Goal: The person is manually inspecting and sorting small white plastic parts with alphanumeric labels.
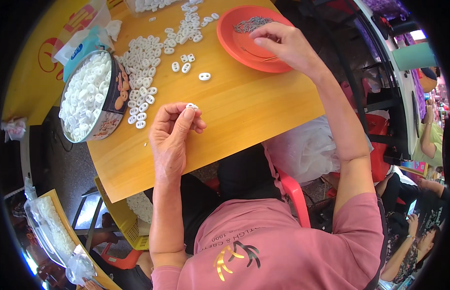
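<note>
Head view, left hand [171, 140]: thumb and forefinger pinched on a small white piece [190, 106], above the wooden table [244, 113]
Head view, right hand [285, 46]: half-curled over the red tray [229, 46], near grey metal bits [251, 23]; whether it holds anything, cannot tell
Round tin [111, 116]: heaped with white pieces [87, 92]; biscuit pictures on wall
Blue packet [89, 43]: dark-blue label
Pink shirt [273, 229]: dark lettering beside gold-and-black motif [236, 256]

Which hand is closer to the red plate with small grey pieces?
Right. The right hand is over the red plate; the left hand is farther off, below and to the left of it in the picture.
</note>
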`<state>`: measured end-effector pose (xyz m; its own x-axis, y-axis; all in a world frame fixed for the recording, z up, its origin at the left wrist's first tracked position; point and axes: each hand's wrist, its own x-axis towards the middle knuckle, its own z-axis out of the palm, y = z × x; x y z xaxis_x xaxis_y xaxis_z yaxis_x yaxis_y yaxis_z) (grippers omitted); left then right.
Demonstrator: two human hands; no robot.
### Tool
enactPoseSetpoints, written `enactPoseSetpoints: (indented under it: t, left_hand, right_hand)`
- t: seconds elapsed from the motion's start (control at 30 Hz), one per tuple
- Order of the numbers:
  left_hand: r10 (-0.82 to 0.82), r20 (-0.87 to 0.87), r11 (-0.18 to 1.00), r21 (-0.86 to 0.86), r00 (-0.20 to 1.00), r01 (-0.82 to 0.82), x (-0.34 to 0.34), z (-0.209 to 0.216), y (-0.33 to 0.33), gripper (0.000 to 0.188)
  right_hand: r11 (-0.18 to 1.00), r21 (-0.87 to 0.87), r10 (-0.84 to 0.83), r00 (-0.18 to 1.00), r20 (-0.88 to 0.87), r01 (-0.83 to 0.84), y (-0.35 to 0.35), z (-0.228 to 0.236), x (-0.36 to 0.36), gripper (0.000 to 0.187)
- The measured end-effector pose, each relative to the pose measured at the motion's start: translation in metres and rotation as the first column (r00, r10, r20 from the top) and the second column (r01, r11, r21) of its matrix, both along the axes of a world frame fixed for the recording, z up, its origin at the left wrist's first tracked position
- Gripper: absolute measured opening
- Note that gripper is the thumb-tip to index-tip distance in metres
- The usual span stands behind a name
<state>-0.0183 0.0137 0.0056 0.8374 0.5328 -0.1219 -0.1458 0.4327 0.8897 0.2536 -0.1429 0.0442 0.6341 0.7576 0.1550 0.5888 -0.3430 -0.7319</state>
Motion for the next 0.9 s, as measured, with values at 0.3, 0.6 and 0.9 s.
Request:
enactPoseSetpoints:
  t: [0.3, 0.6, 0.9]
  left_hand:
    - [-0.014, -0.009, 1.0, 0.005, 1.0, 0.014, -0.001, -0.001, -0.001, 0.011]
    - [0.0, 0.013, 1.0, -0.019, 1.0, 0.0, 0.0, -0.003, 0.003, 0.015]
    - [-0.016, 0.044, 0.998, -0.063, 0.999, 0.019, -0.001, -0.001, 0.004, 0.015]
  right_hand:
    - [0.958, -0.253, 0.247, 0.844, 0.476, -0.138, 0.018, -0.011, -0.001, 0.014]
    - [0.933, -0.221, 0.359, 0.778, 0.515, -0.284, 0.03, -0.008, 0.003, 0.01]
    - [0.958, -0.169, 0.288, 0.801, 0.525, -0.233, 0.021, -0.007, 0.012, 0.009]
